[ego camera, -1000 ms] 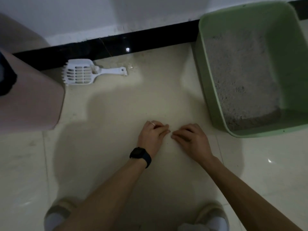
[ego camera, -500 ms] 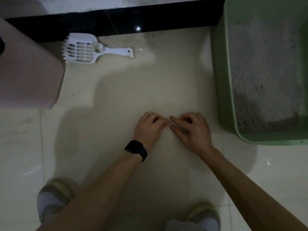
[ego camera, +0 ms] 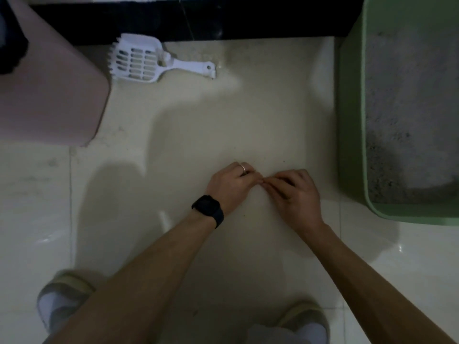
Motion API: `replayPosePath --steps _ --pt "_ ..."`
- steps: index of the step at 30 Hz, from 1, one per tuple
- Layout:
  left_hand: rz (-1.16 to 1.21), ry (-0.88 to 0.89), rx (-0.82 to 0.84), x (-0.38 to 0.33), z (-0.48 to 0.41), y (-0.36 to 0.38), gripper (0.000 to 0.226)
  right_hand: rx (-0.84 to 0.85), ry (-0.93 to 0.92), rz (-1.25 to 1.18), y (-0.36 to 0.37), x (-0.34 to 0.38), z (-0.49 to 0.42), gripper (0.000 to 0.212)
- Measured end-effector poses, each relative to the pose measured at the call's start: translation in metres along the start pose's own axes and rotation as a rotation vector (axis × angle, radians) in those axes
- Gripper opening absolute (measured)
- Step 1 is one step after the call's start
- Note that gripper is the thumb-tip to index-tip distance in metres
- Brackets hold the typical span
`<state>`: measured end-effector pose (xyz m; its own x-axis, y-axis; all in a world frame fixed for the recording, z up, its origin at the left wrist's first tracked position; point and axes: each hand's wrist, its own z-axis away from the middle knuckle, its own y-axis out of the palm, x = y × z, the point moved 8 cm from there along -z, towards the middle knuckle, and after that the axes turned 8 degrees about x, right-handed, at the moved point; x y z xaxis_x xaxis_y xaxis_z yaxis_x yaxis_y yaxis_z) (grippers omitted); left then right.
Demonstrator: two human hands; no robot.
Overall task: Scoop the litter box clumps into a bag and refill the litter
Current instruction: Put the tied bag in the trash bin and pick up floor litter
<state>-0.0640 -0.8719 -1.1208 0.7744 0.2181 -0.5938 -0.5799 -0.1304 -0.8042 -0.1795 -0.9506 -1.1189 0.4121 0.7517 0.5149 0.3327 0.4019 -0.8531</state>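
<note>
On the floor tiles between the feet, the left hand (ego camera: 231, 187) and right hand (ego camera: 295, 192) are down together, fingers curled, fingertips meeting at one spot. Whether they pinch something thin there or merely press the floor (ego camera: 198, 135) cannot be told; nothing distinct shows between the fingers.

Task items: the green litter box (ego camera: 352, 120) stands at the right, well apart from the hands, partly cut off by the frame edge. Grey litter (ego camera: 409, 108) covers most of its base. No separate clumps can be made out in the dim light. The white scoop (ego camera: 139, 62) lies flat near the black skirting (ego camera: 223, 18), just beside a pink container (ego camera: 49, 95), with neither hand on it.

Progress, as a judgement: early. The scoop is untouched and no bag is identifiable, so scooping, bagging and refilling all appear outstanding. The hands may be preparing something on the floor; unconfirmed.

Count:
- litter box: one
- scoop: one
- pink container: one
- hands: two
- black watch (ego camera: 207, 209): one, on the left wrist
- ring (ego camera: 243, 167): one, on the left hand
- slippers: two, the left slipper (ego camera: 64, 291) and the right slipper (ego camera: 305, 319)
- bag: none identified
</note>
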Motion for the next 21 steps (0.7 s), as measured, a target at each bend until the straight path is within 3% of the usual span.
replayPosePath --steps 5,9,13,17,21 --pt "-0.187 0.142 0.104 -0.008 -0.009 0.003 0.008 0.019 -0.001 0.206 0.008 0.016 0.006 0.013" --pt "-0.247 0.168 0.299 -0.01 -0.015 0.013 0.01 0.112 0.051 0.352 0.015 0.026 0.006 0.015" --pt "-0.29 0.089 0.529 0.0 -0.02 0.007 0.028 0.249 0.221 0.191 0.008 0.024 0.0 0.015" --pt "-0.024 -0.006 0.359 -0.002 -0.029 -0.071 0.028 0.191 0.323 -0.143 -0.037 0.04 -0.023 0.015" --pt "-0.093 0.111 0.198 -0.025 -0.041 -0.181 0.028 0.117 0.222 -0.219 -0.099 0.1 -0.08 0.014"
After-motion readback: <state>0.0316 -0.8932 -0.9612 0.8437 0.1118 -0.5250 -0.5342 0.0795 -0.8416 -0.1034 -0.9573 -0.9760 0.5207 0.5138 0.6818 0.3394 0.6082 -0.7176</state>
